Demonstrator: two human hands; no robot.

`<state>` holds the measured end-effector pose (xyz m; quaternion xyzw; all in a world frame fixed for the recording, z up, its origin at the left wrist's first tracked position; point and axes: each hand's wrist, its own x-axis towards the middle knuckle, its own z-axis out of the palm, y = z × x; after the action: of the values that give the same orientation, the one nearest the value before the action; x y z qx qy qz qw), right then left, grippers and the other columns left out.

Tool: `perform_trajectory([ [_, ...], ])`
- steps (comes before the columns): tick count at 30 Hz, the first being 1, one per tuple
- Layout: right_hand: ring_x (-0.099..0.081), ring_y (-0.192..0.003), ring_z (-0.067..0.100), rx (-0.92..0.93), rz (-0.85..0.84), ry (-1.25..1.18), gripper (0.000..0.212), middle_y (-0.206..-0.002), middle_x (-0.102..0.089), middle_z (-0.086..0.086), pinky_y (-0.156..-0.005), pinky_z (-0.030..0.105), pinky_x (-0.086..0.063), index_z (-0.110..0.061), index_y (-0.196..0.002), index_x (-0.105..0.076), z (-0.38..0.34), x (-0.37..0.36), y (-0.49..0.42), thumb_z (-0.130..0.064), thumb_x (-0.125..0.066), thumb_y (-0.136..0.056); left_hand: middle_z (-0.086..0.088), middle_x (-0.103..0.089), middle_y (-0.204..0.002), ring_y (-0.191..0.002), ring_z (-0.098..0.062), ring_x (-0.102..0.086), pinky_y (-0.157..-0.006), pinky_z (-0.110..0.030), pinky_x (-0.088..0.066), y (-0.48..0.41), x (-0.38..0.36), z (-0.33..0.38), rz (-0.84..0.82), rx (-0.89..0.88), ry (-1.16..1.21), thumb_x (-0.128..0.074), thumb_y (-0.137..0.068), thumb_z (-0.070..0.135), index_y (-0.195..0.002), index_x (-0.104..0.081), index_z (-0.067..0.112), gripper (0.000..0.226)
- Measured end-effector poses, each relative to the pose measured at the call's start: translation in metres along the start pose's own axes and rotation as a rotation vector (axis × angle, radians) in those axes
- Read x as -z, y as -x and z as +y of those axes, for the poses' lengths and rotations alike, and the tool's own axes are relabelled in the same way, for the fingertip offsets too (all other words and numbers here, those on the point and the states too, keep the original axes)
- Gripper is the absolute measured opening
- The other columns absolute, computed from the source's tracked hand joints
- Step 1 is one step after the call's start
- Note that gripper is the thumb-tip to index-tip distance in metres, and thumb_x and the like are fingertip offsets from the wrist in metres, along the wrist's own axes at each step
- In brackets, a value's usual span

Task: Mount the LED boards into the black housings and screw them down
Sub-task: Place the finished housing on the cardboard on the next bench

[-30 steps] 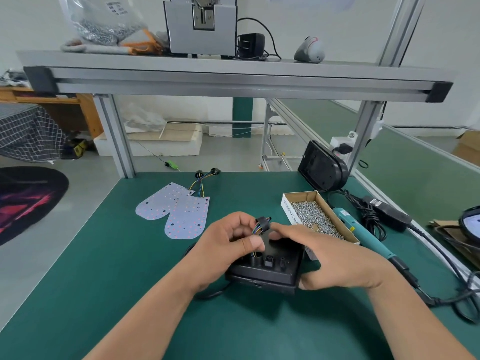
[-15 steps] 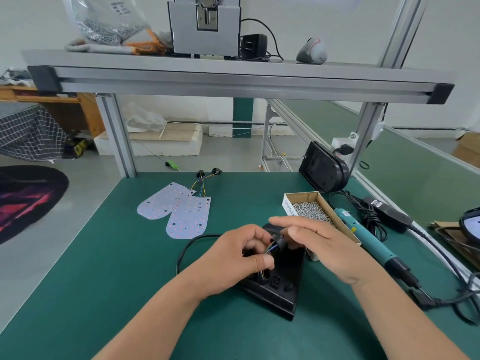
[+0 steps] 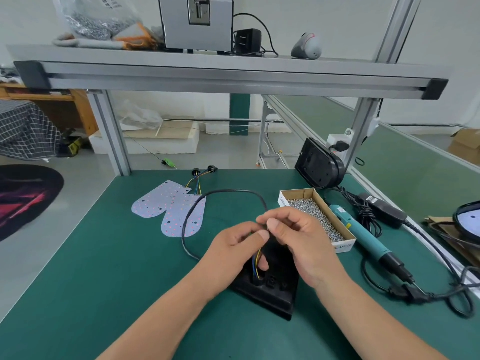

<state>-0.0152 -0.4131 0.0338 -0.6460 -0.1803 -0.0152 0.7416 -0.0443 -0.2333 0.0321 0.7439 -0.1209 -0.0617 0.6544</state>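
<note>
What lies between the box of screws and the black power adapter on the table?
The teal screwdriver and a coiled black cable lie there; the head view shows it.

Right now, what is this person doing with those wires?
A person is wiring a black housing on the green table. The left hand and right hand pinch a black cable just above it; coloured wires run down into a hole in the housing. Two LED boards lie further back, not yet mounted.
</note>
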Motion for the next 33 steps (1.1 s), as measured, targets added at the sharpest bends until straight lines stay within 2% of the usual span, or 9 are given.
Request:
perform_trajectory([
  [4, -0.064, -0.061, 0.015, -0.001, 0.047, -0.141, 0.021, -0.079, -0.067, 0.009, -0.055, 0.023, -0.053, -0.017, -0.106, -0.076, 0.004, -0.008, -0.001, -0.004, -0.076, -0.089, -0.004, -0.074, -0.085, -0.081, -0.014, -0.07, -0.08, -0.022, -0.053, 0.0, -0.006, 0.0, 0.03, -0.016, 0.075, -0.058, -0.095, 0.034, -0.093, -0.071, 0.015, 0.023],
  [8, -0.058, -0.063, 0.018, -0.002, 0.074, -0.125, 0.022, -0.076, -0.055, 0.009, -0.045, 0.031, -0.051, -0.016, -0.108, -0.075, 0.008, -0.012, -0.001, -0.001, -0.074, -0.091, -0.007, -0.076, -0.083, -0.085, -0.014, -0.07, -0.084, -0.024, -0.052, 0.0, -0.006, 0.0, 0.014, -0.016, 0.059, -0.055, -0.096, 0.032, -0.093, -0.073, 0.019, 0.023],
  [13, -0.057, -0.064, 0.017, 0.001, 0.124, -0.101, 0.018, -0.075, -0.057, 0.004, -0.051, 0.033, -0.052, -0.02, -0.101, -0.076, 0.009, -0.013, -0.003, -0.009, -0.075, -0.087, -0.013, -0.074, -0.087, -0.085, -0.015, -0.067, -0.092, -0.031, -0.051, 0.0, -0.003, 0.001, -0.016, -0.016, 0.073, -0.053, -0.098, 0.027, -0.096, -0.078, 0.017, 0.027],
  [18, -0.052, -0.057, 0.021, 0.049, 0.151, -0.108, 0.019, -0.074, -0.057, 0.009, -0.054, 0.03, -0.049, -0.015, -0.094, -0.073, 0.012, -0.017, -0.004, 0.004, -0.07, -0.091, 0.0, -0.071, -0.098, -0.096, -0.012, -0.062, -0.096, -0.034, -0.047, -0.001, 0.001, 0.002, -0.037, -0.035, -0.04, -0.055, -0.096, 0.031, -0.093, -0.076, 0.019, 0.025],
  [23, -0.051, -0.057, 0.015, 0.024, 0.207, -0.137, 0.022, -0.073, -0.056, 0.004, -0.05, 0.032, -0.047, -0.01, -0.095, -0.069, 0.012, -0.018, -0.002, 0.011, -0.065, -0.094, -0.005, -0.07, -0.102, -0.108, -0.019, -0.062, -0.101, -0.034, -0.046, -0.001, 0.01, 0.0, -0.126, -0.11, -0.144, -0.055, -0.099, 0.022, -0.091, -0.075, 0.008, 0.026],
  [25, -0.051, -0.061, 0.011, 0.027, 0.235, -0.126, 0.024, -0.074, -0.057, 0.002, -0.055, 0.029, -0.048, -0.012, -0.095, -0.07, 0.011, -0.018, -0.002, 0.011, -0.065, -0.093, -0.004, -0.069, -0.101, -0.111, -0.019, -0.06, -0.102, -0.037, -0.046, 0.001, 0.013, 0.001, -0.195, -0.117, -0.153, -0.053, -0.101, 0.018, -0.088, -0.075, 0.012, 0.026],
  [29, -0.049, -0.061, 0.008, 0.021, 0.267, -0.139, 0.027, -0.072, -0.058, 0.0, -0.06, 0.02, -0.046, -0.013, -0.093, -0.069, 0.009, -0.018, -0.003, 0.014, -0.063, -0.093, -0.018, -0.068, -0.123, -0.13, -0.025, -0.056, -0.114, -0.046, -0.041, 0.002, 0.016, 0.001, -0.259, -0.11, -0.188, -0.052, -0.1, 0.015, -0.094, -0.077, 0.005, 0.027],
  [31, -0.048, -0.06, 0.008, 0.023, 0.27, -0.143, 0.026, -0.072, -0.057, 0.0, -0.058, 0.019, -0.046, -0.012, -0.093, -0.068, 0.008, -0.018, -0.002, 0.014, -0.062, -0.094, -0.015, -0.069, -0.127, -0.135, -0.021, -0.053, -0.117, -0.043, -0.038, 0.003, 0.016, 0.001, -0.287, -0.123, -0.207, -0.052, -0.099, 0.014, -0.094, -0.076, 0.005, 0.027],
  [33, -0.048, -0.059, 0.008, 0.022, 0.272, -0.146, 0.026, -0.071, -0.056, 0.0, -0.055, 0.019, -0.047, -0.011, -0.094, -0.067, 0.007, -0.017, -0.001, 0.014, -0.062, -0.094, -0.007, -0.07, -0.133, -0.142, -0.012, -0.048, -0.12, -0.031, -0.033, 0.003, 0.017, 0.002, -0.31, -0.11, -0.231, -0.052, -0.098, 0.014, -0.092, -0.077, 0.005, 0.027],
])
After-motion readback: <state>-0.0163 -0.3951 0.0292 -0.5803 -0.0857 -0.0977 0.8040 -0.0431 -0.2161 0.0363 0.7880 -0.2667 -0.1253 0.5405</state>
